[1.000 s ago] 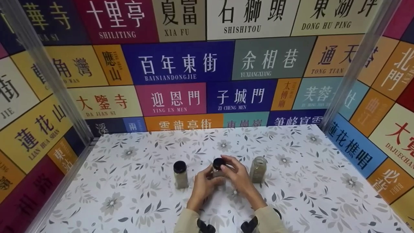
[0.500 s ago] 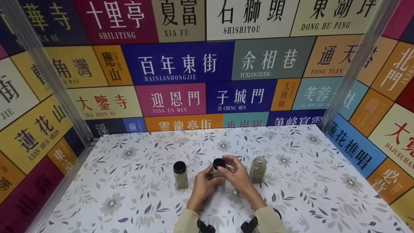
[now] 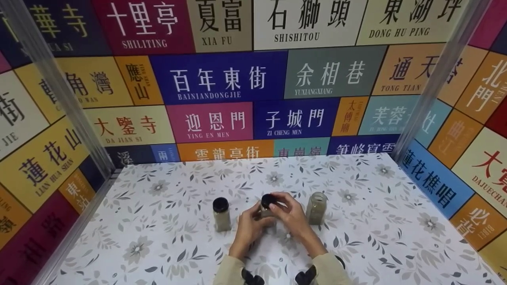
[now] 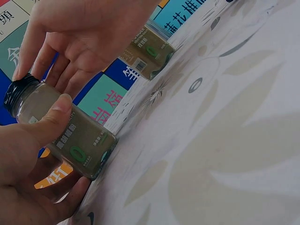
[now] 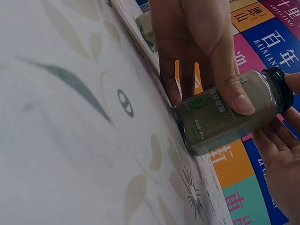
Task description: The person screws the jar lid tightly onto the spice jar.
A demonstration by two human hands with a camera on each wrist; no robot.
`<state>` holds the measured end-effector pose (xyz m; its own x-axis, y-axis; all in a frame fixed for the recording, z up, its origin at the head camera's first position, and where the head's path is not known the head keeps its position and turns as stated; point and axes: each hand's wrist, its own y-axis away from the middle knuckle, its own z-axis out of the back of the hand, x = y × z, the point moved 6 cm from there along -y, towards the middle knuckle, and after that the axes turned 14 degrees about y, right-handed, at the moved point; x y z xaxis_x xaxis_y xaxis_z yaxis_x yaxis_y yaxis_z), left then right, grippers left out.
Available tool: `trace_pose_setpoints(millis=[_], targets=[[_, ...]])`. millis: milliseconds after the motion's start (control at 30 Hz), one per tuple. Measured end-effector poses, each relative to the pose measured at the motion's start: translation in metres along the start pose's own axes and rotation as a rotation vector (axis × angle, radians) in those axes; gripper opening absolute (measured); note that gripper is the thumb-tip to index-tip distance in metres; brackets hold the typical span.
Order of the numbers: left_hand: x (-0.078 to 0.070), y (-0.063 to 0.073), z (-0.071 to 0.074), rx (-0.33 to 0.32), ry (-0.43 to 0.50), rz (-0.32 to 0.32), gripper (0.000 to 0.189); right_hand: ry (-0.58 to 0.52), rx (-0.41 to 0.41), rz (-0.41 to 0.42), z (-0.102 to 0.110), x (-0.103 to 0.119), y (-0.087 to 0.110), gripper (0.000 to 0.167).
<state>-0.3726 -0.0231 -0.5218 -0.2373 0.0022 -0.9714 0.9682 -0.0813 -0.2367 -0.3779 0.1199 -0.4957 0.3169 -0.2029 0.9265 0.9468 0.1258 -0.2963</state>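
Observation:
In the middle of the table stands a square glass spice jar [image 4: 86, 136] of greyish-brown powder, labelled with a green mark. Its black screw lid [image 3: 267, 199] sits on the mouth. My left hand [image 3: 248, 226] grips the jar's body low down, thumb across the label. From the other side my right hand [image 3: 294, 217] pinches the lid between thumb and fingers. To the left is a similar jar [image 3: 222, 219] with a black lid, upright. On the right, beside my right hand, a third jar [image 3: 316, 211] stands with an uncovered mouth.
The jars stand on a white table [image 3: 178, 245] with a grey leaf and flower print. Behind it rises a wall [image 3: 222, 130] of colourful sign panels. Clear upright posts [image 3: 425, 83] mark the corners, and a black round edge [image 3: 340, 260] shows by the right sleeve.
The right thumb and fingers have shifted slightly around the black lid. Left hand and all the jars stay in place.

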Motion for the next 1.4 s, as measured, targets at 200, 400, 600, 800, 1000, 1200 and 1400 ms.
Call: trace_pose_setpoints(millis=[200,400,600,800,1000,1200,1400], targets=[[0.0,-0.0003,0.0003,0.007,0.009,-0.005,0.062,0.034,-0.009,-0.035,-0.0002,-0.0007,0.0,0.046],[0.0003,-0.0008,0.0003,0.018,0.01,0.0,0.063,0.066,0.014,0.001,0.0005,0.0001,0.0004,0.05],[-0.0008,-0.0007,-0.0002,0.019,0.015,-0.03,0.061,0.066,0.012,0.036,0.0016,0.0006,0.0002,0.041],[-0.0008,-0.0004,0.0004,0.006,-0.009,-0.025,0.064,0.013,0.001,0.0,0.0006,-0.0004,-0.0006,0.04],[-0.0001,-0.0006,0.0003,0.005,0.017,-0.023,0.063,0.042,0.006,-0.025,-0.0001,-0.0015,-0.0006,0.046],[-0.0006,0.0,0.0004,0.01,0.027,0.004,0.063,0.091,0.036,0.02,0.0007,0.0007,0.0001,0.047],[-0.0012,0.0006,-0.0004,0.013,0.025,-0.004,0.061,0.052,0.041,-0.009,-0.0001,-0.0007,0.0005,0.043]])
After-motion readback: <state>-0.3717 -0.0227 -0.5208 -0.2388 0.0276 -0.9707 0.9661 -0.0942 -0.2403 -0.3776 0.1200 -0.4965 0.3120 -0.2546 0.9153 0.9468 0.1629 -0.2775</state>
